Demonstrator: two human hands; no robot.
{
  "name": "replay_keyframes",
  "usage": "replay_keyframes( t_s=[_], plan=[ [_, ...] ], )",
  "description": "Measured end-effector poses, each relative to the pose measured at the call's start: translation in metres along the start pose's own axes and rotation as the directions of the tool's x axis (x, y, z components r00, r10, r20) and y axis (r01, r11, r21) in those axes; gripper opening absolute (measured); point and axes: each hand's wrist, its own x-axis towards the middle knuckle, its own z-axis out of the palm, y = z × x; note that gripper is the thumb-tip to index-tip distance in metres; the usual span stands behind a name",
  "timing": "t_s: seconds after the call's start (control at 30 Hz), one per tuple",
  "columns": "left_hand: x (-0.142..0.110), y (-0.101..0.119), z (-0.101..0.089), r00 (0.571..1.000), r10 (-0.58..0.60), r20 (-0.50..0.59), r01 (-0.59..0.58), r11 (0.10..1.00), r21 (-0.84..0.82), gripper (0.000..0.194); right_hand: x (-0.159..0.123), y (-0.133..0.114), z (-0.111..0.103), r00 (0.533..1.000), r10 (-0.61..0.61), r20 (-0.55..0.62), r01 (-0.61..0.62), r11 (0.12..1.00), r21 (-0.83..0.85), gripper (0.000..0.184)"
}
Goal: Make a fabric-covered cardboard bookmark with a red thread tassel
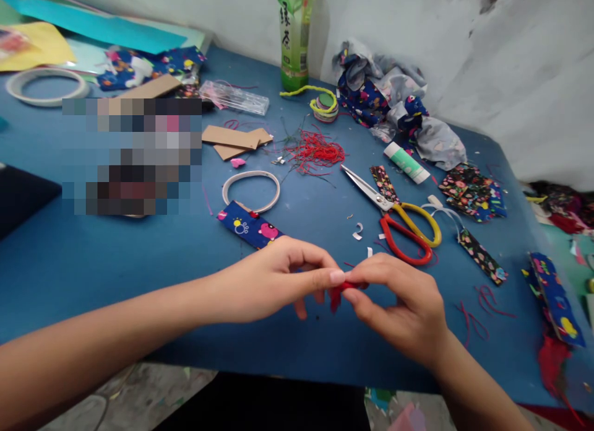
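Observation:
Near the table's front edge, my left hand [290,276] and my right hand [401,310] meet fingertip to fingertip. Both are closed in a pinch on a small red thread bundle [335,300], partly hidden by the fingers. Just beyond my left hand lies a blue patterned fabric-covered strip [248,225], its near end hidden behind the hand. Scissors [383,202] with one red and one yellow handle lie open beyond my right hand. Small white scraps [357,233] lie between the strip and the scissors.
Behind are a tape roll [251,191], cardboard strips [236,139], tangled red threads [318,151], a glue stick [406,163] and a green bottle [295,41]. Crumpled fabric [371,87] lies against the wall. A floral strip [482,257] lies at right. A blurred-out patch covers the left.

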Motion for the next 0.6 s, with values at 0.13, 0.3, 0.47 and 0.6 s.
replay_keyframes(
  t_s=[0.13,0.3,0.47,0.6],
  plan=[
    [-0.0018,-0.0011,0.0014,0.971,0.156,-0.180,-0.104,0.958,0.268,0.020,0.0003,0.0002,0.0011,0.999,-0.034,-0.027,0.031,0.994,-0.109,0.003],
    [-0.0027,-0.0068,0.0025,0.851,0.493,-0.178,-0.328,0.765,0.554,0.009,-0.0003,0.0011,0.0006,0.998,-0.059,-0.025,0.053,0.980,-0.193,0.003],
    [-0.0050,-0.0072,0.0041,0.823,0.543,-0.169,-0.373,0.740,0.559,0.007,-0.0006,0.0005,-0.0003,0.996,-0.083,-0.024,0.077,0.975,-0.209,0.002],
    [-0.0040,-0.0054,0.0039,0.804,0.571,-0.164,-0.391,0.717,0.578,0.009,-0.0026,0.0016,-0.0017,0.992,-0.129,-0.013,0.121,0.960,-0.253,0.003]
  ],
)
